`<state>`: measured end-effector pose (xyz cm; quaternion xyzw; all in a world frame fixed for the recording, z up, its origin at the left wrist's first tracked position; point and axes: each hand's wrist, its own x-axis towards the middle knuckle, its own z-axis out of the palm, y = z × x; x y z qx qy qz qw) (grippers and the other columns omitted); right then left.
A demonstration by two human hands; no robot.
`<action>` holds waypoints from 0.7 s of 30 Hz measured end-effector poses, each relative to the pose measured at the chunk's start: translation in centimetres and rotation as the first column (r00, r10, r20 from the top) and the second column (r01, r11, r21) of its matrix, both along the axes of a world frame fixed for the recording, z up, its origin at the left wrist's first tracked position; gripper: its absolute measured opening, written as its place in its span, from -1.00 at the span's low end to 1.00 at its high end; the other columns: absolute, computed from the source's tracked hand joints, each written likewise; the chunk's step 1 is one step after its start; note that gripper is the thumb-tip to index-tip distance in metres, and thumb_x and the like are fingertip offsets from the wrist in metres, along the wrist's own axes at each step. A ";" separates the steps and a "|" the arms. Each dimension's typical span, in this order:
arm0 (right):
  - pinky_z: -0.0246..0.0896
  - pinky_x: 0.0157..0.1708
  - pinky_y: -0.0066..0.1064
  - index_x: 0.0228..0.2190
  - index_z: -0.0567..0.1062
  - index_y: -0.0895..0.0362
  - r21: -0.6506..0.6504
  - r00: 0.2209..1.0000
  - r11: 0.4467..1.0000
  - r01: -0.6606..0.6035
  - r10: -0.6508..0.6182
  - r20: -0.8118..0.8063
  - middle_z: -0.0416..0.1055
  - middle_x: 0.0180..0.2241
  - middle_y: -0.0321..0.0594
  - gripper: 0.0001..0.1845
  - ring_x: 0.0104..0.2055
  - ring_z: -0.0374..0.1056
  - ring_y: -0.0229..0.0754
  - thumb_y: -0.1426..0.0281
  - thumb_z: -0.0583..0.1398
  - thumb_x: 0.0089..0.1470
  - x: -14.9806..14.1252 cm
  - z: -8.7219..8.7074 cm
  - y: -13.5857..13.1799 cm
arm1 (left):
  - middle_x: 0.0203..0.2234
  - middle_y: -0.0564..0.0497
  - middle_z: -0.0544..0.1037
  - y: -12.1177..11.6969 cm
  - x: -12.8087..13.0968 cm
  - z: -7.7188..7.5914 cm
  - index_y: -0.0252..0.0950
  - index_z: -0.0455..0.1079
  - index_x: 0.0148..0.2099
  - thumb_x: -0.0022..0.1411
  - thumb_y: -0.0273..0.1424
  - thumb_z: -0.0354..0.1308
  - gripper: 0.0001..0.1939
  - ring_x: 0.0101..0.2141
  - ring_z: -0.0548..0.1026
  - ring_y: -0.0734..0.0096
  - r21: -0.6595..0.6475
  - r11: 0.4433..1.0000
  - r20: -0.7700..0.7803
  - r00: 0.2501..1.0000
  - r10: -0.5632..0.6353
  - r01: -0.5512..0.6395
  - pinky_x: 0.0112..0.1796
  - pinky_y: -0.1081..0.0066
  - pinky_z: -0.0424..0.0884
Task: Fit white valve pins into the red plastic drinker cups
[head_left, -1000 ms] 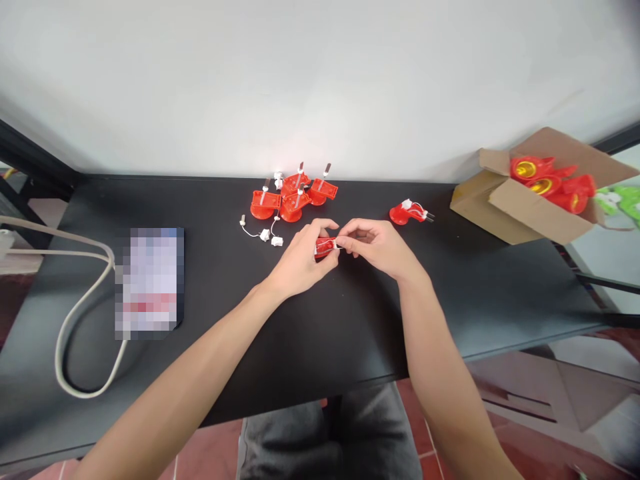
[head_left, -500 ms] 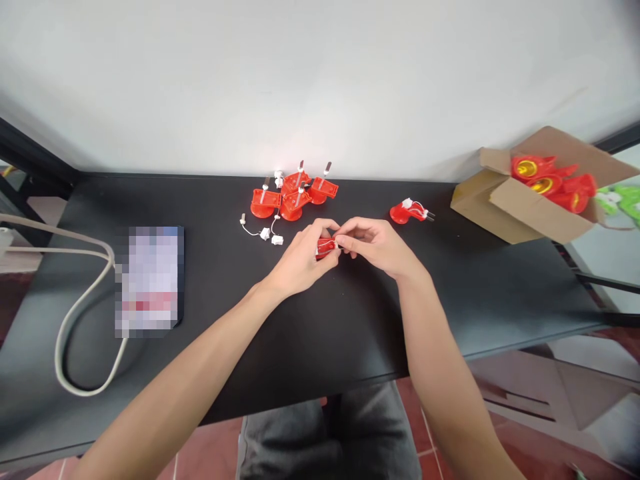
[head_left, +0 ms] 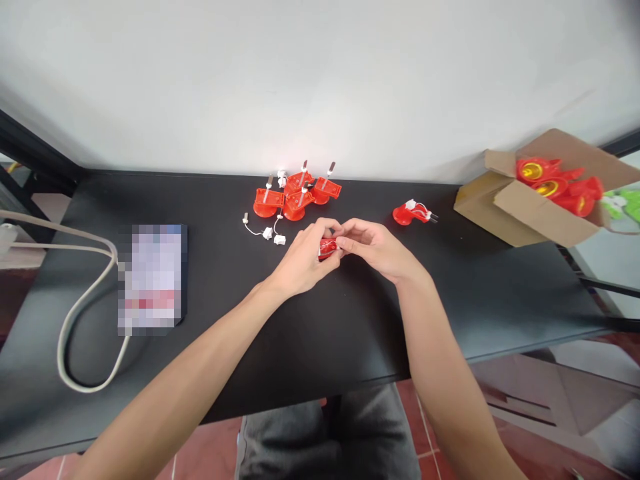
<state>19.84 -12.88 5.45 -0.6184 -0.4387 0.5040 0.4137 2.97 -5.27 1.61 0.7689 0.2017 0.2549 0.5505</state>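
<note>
My left hand (head_left: 304, 261) is closed around a small red plastic housing (head_left: 327, 249), and my right hand (head_left: 375, 250) pinches the housing's right end between its fingertips (head_left: 341, 245). The housing is held between both hands above the middle of the black desk (head_left: 350, 333), mostly covered by my fingers, with a thin white wire across its face. My forearms come in from the lower corners and meet at the fingers, wrists bent slightly inward. Just beyond my left hand lie two small white connectors on a white wire (head_left: 265, 233). Behind them, near the desk's far edge, is a tight cluster of red housings with metal prongs standing up (head_left: 295, 200). To the right, well apart from my right hand, one red housing with white wiring (head_left: 413, 213) lies on its side. Further right, an open cardboard box (head_left: 530, 213) at the desk's edge holds red parts with yellow centres (head_left: 537, 189). At left are a pixelated, unreadable card (head_left: 153, 277) and a looped beige cable (head_left: 85, 320).
</note>
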 end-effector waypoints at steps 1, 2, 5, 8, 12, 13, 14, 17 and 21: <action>0.44 -0.11 -0.22 -0.29 0.56 0.10 0.002 1.000 1.000 0.002 -0.002 -0.004 0.58 -0.27 -0.20 -0.65 -0.22 0.50 -0.15 0.10 0.39 0.03 0.0 0.0 0.0 | -0.31 0.05 0.42 0.0 0.0 0.0 -0.19 0.24 0.00 0.30 -0.42 0.12 -0.76 -0.24 0.44 0.35 0.002 1.000 0.001 1.000 0.000 0.000 -0.19 0.31 0.37; 0.44 -0.12 -0.23 -0.30 0.56 0.11 0.004 1.000 1.000 0.007 -0.007 -0.007 0.58 -0.28 -0.20 -0.64 -0.22 0.50 -0.15 0.10 0.40 0.01 0.0 -0.1 0.0 | -0.31 0.05 0.42 0.0 0.0 0.0 -0.20 0.24 0.01 0.30 -0.42 0.12 -0.76 -0.24 0.44 0.35 0.006 1.000 0.001 1.000 0.000 0.000 -0.19 0.31 0.37; 0.44 -0.18 -0.26 -0.31 0.56 0.11 0.010 0.999 0.999 0.043 -0.044 0.032 0.57 -0.31 -0.22 -0.63 -0.29 0.48 -0.18 0.13 0.44 -0.05 0.3 -0.1 0.0 | -0.32 0.05 0.42 0.0 0.0 0.0 -0.21 0.24 0.02 0.30 -0.43 0.11 -0.75 -0.27 0.42 0.36 0.013 1.000 -0.006 1.000 0.004 -0.004 -0.21 0.31 0.36; 0.42 -0.24 -0.27 -0.35 0.57 0.12 0.017 0.989 0.998 0.064 -0.066 0.134 0.55 -0.37 -0.24 -0.65 -0.36 0.45 -0.20 0.13 0.45 -0.05 0.9 -0.1 -0.2 | -0.33 0.05 0.41 0.0 0.1 -0.1 -0.22 0.24 0.04 0.31 -0.42 0.11 -0.73 -0.28 0.40 0.37 0.010 1.000 -0.004 1.000 0.019 -0.019 -0.22 0.31 0.35; 0.41 -0.24 -0.25 -0.34 0.60 0.12 0.038 0.978 0.999 0.037 -0.044 0.204 0.55 -0.35 -0.21 -0.66 -0.36 0.44 -0.19 0.11 0.42 0.00 1.6 -0.1 -0.5 | -0.32 0.04 0.41 -0.1 0.0 -0.2 -0.22 0.23 0.05 0.32 -0.41 0.12 -0.73 -0.28 0.41 0.37 -0.003 1.000 0.003 1.000 0.028 -0.028 -0.23 0.32 0.37; 0.41 -0.24 -0.25 -0.34 0.61 0.11 0.046 0.977 0.998 0.035 -0.044 0.211 0.56 -0.34 -0.20 -0.66 -0.36 0.44 -0.18 0.11 0.41 0.00 1.6 -0.2 -0.5 | -0.32 0.04 0.41 -0.1 0.0 -0.2 -0.21 0.22 0.05 0.32 -0.42 0.12 -0.73 -0.28 0.41 0.38 -0.008 1.000 0.005 1.000 0.029 -0.029 -0.23 0.32 0.37; 0.42 -0.24 -0.25 -0.34 0.62 0.11 0.056 0.975 0.998 0.035 -0.046 0.215 0.56 -0.34 -0.19 -0.66 -0.36 0.44 -0.18 0.10 0.41 0.00 1.6 -0.2 -0.5 | -0.32 0.04 0.41 -0.1 0.0 -0.2 -0.21 0.22 0.05 0.31 -0.42 0.12 -0.73 -0.27 0.41 0.38 -0.012 0.999 0.007 1.000 0.030 -0.030 -0.23 0.32 0.37; 0.42 -0.25 -0.24 -0.35 0.63 0.11 0.086 0.977 0.995 0.042 -0.059 0.207 0.56 -0.36 -0.19 -0.65 -0.38 0.44 -0.18 0.08 0.41 0.00 1.6 -0.4 -0.4 | -0.33 0.05 0.40 -0.1 0.0 -0.1 -0.21 0.22 0.04 0.31 -0.42 0.12 -0.73 -0.27 0.41 0.38 -0.035 0.999 0.021 0.999 0.040 -0.039 -0.23 0.33 0.38; 0.43 -0.27 -0.25 -0.37 0.63 0.11 0.104 0.980 0.993 0.057 -0.076 0.186 0.56 -0.38 -0.20 -0.64 -0.38 0.44 -0.19 0.06 0.40 0.00 1.3 -0.6 -0.2 | -0.34 0.06 0.41 0.0 0.1 -0.1 -0.21 0.23 0.03 0.30 -0.43 0.13 -0.73 -0.28 0.42 0.40 -0.070 0.996 0.051 0.997 0.051 -0.047 -0.24 0.33 0.40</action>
